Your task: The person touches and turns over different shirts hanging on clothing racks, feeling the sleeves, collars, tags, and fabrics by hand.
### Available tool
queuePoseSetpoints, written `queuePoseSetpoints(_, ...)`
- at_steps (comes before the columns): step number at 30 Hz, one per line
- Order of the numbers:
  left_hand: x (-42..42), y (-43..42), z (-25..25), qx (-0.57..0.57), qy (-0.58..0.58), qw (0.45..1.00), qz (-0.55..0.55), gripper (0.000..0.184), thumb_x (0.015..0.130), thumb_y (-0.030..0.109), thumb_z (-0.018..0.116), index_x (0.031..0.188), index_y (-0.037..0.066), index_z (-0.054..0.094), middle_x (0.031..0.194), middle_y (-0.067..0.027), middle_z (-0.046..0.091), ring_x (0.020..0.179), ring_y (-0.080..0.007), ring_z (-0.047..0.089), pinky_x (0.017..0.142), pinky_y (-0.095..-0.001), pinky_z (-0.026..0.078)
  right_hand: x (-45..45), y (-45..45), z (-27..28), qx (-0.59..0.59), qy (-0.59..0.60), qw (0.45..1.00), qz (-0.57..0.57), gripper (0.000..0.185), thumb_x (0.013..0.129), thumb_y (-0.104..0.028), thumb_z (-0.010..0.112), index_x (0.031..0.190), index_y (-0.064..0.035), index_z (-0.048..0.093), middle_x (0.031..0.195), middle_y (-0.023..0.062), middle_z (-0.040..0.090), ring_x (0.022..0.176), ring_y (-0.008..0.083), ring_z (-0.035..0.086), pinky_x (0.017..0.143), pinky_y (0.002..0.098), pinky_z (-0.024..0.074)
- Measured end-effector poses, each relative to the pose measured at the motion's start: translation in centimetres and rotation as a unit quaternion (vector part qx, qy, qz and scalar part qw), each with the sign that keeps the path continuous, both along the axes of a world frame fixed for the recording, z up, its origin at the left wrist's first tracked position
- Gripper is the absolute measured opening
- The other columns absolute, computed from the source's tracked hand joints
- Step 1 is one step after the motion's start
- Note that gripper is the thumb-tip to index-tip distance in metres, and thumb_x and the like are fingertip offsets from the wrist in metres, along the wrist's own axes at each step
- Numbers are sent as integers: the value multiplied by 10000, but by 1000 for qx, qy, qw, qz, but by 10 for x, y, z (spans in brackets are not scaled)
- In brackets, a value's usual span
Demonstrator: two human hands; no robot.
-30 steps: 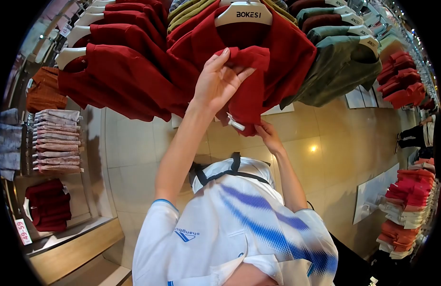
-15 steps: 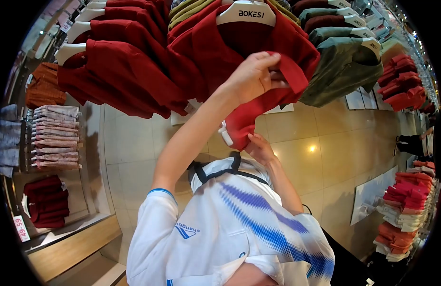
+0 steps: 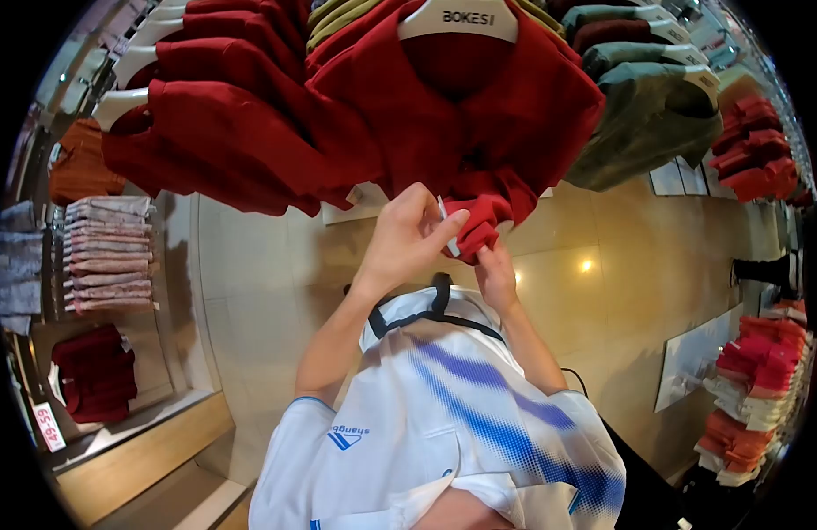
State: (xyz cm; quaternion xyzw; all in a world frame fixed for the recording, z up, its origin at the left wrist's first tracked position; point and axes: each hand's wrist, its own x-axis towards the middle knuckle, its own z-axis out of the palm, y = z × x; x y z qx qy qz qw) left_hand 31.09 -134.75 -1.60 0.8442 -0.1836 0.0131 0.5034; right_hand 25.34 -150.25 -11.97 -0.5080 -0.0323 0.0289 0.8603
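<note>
Red cloth garment (image 3: pixel 400 115), 12 o'clock: my left grip (image 3: pixel 406 231), now lowered, pinches its narrow white tag (image 3: pixel 453 248); my right grip (image 3: pixel 495 276), its cloth: two-handed hold.

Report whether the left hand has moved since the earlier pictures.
Yes: the left hand has moved down the picture, farther from the top-centre hanger.

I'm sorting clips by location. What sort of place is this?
Most likely a clothing shop: a red garment hangs from a hanger marked BOKESI, green garments hang to its right, and a sign at left reads 49-59, like a price.
</note>
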Motion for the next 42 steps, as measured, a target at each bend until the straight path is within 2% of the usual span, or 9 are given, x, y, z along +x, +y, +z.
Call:
queuePoseSetpoints(1, -1, 1, -4, -1, 1, 1000, 13, 193, 856, 140, 631, 787, 0, 519, 665, -18, 522, 593, -73, 476, 510, -230, 380, 0, 0, 1, -1, 0, 1000, 8, 402, 913, -167, 449, 1291, -31, 435, 1262, 95, 507, 1172, 219, 478, 998, 364, 350)
queuePoseSetpoints(3, 1, 9, -21, -42, 48, 997, 36, 178, 872, 138, 612, 798, 7, 517, 680, -1, 510, 619, -60, 467, 519, -224, 363, 2, -1, 10, -356, -175, 918, -12, 298, 886, -129, 460, 1145, 0, 533, 1111, 131, 582, 1051, 252, 538, 936, 349, 375)
queuePoseSetpoints(4, 2, 13, -26, -82, 96, 991, 51, 164, 887, 135, 594, 809, 14, 515, 694, 17, 498, 644, -46, 458, 528, -218, 346, 3, 6, 18, -359, -215, 908, -32, 227, 861, -102, 458, 1030, 1, 569, 966, 148, 598, 917, 289, 559, 855, 342, 405)
queuePoseSetpoints(7, -4, 22, -18, -252, 197, 947, 25, 133, 908, 110, 554, 816, 22, 517, 764, 41, 507, 712, -23, 464, 607, -199, 373, 6, 12, 24, -347, -248, 904, -36, 195, 828, -60, 508, 1008, -9, 565, 945, 187, 583, 821, 377, 550, 748, 371, 445)
queuePoseSetpoints(11, -6, 28, -25, -438, 263, 859, 19, 79, 912, 61, 526, 856, 6, 526, 1005, -38, 523, 865, -90, 514, 793, -239, 413, 5, 13, 30, -295, -219, 928, -64, 173, 859, -67, 482, 1001, -10, 563, 875, 149, 578, 781, 320, 557, 735, 351, 438)
queuePoseSetpoints(21, -2, 28, -16, -309, 163, 937, -22, 121, 929, 71, 494, 848, -13, 523, 1000, -37, 514, 869, -87, 487, 813, -230, 383, -2, 20, 35, 14, -24, 995, -91, 276, 875, -206, 546, 1048, 9, 538, 964, 25, 553, 883, 143, 513, 816, 283, 397)
queuePoseSetpoints(29, 21, 38, -7, -330, 228, 904, -148, 147, 956, 106, 447, 845, 16, 485, 965, -33, 472, 841, -89, 438, 751, -218, 356, -17, 21, 34, -138, -86, 986, -34, 154, 851, -109, 603, 952, 1, 567, 942, 58, 569, 854, 146, 532, 771, 273, 411)
queuePoseSetpoints(39, 22, 43, -4, -424, 273, 845, -179, 185, 960, 183, 475, 869, 36, 541, 915, 11, 509, 730, -45, 457, 577, -196, 388, -25, 17, 39, -92, -123, 987, 49, 151, 827, -62, 614, 962, 6, 599, 882, 69, 614, 831, 165, 585, 762, 283, 447)
queuePoseSetpoints(42, 23, 45, -4, -425, 292, 838, -179, 169, 946, 164, 502, 846, 30, 522, 912, -34, 506, 786, -85, 462, 684, -229, 390, -24, 12, 36, -103, -118, 984, 81, 151, 819, -54, 599, 952, 17, 593, 865, 76, 624, 805, 175, 592, 739, 287, 461)
